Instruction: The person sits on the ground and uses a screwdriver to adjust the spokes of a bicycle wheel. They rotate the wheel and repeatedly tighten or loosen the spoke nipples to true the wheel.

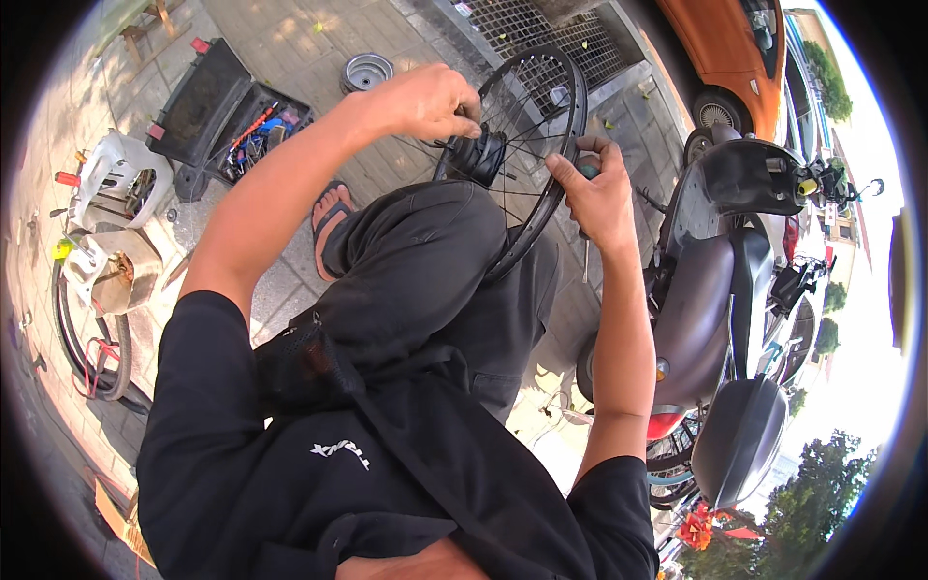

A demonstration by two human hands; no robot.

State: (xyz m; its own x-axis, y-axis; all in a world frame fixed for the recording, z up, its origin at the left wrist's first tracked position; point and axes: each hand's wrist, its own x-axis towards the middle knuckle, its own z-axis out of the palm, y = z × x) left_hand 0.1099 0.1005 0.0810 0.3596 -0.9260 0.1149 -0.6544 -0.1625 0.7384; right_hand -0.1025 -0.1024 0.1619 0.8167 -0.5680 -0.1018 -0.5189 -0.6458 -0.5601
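Spoked wheel (542,212) was propped at the seated person's bent legs (416,232), w/ L hand (430,101) closed in a pinch by the hub (474,158), whether on anything could not be told, & R hand (599,198) curled around a green-handled tool (588,172), its thumb set against the rim (579,97). A roll or twist of the wheel was judged poss. if thumb pressure were eased; rim or spokes might also be scratched, the tool's shaft being held so close.
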